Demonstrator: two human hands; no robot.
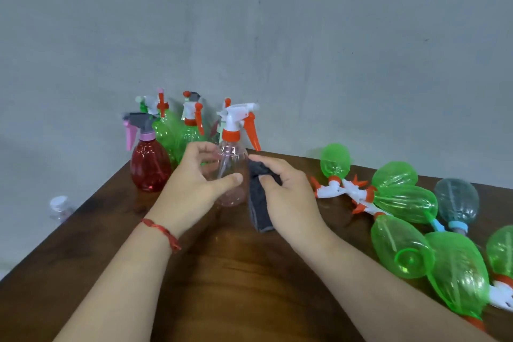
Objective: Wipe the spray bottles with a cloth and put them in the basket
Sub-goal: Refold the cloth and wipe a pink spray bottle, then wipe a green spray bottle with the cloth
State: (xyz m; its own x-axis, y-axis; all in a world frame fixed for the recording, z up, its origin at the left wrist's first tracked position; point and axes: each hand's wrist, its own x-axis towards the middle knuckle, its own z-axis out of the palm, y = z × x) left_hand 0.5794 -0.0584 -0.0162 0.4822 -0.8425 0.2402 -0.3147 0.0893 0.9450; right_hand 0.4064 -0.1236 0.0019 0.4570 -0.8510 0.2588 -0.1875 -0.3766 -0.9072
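We see a pale, see-through pink bottle (231,175) with a white head and an orange trigger. Left of it is a red bottle (150,166) with a grey-and-pink head. Right of it are green bottles (405,200) and 1 smoky blue-grey bottle (458,200). Beside it is a dark grey cloth (258,203), and under it a dark brown wood-grained table (236,286).

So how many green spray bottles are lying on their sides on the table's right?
6 green bottles: one farthest back; two left of the bluish bottle; two nearer; one cut by the right edge. More may lie off-frame.
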